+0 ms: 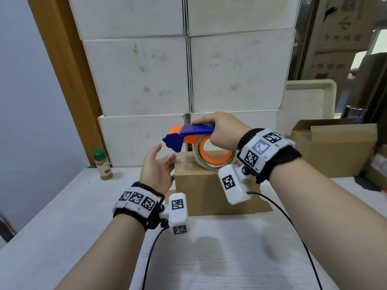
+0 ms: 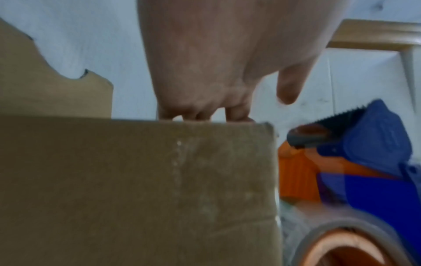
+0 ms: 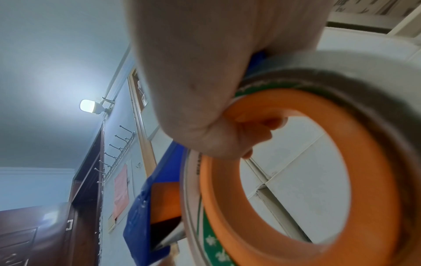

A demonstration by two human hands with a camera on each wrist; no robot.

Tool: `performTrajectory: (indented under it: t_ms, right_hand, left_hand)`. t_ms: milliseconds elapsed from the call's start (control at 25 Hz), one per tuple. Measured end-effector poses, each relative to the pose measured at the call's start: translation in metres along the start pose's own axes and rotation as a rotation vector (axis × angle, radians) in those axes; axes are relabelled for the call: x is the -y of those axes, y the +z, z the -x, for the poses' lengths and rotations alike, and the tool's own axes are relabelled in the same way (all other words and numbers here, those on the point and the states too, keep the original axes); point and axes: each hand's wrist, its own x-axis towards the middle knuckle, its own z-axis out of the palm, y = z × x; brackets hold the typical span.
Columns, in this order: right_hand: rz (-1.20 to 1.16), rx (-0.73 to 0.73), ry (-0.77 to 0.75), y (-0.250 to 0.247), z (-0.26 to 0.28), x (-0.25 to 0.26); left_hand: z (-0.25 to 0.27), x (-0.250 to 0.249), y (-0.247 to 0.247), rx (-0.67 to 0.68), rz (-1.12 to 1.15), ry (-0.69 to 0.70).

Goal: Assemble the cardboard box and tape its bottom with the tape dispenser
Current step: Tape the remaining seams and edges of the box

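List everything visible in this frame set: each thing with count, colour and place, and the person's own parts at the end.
box: 1, brown cardboard, on the table centre, flaps shut on top.
tape dispenser: 1, blue and orange with a tape roll, held above the box top.
spice jar: 1, green lid, reddish contents, table's far left.
white cartons: several, stacked behind the table.
open carton: 1, brown, right of the table.
table: 1, white.
tray: 1, cream, leaning at right behind.
wall lamp: 1, lit, seen in the right wrist view.
left hand: open, at the box's left top edge.
right hand: grips the dispenser.
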Motion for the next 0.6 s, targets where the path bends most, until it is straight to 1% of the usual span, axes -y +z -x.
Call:
performTrajectory:
  t_ms: [80, 160, 320, 520, 600]
  right_hand:
    - [0.009, 0.003, -0.003, 0.001, 0.000, 0.001]
    - [0.015, -0.001, -0.005, 0.000, 0.001, 0.001]
    - [0.039, 0.005, -0.015, 0.000, 0.003, 0.002]
    - [0.097, 0.030, -0.032, 0.001, -0.002, 0.007]
    - [0.143, 0.042, -0.046, 0.002, -0.004, 0.010]
  left_hand:
    - [0.000, 0.002, 0.009, -0.071, -0.108, 0.026]
    - [0.001, 0.006, 0.011, -0.125, -0.141, 0.066]
    - [0.002, 0.009, 0.003, -0.120, -0.151, 0.099]
    - [-0.002, 0.014, 0.002, -0.191, -0.302, 0.155]
    - [-0.001, 0.017, 0.000, -0.181, -0.365, 0.181]
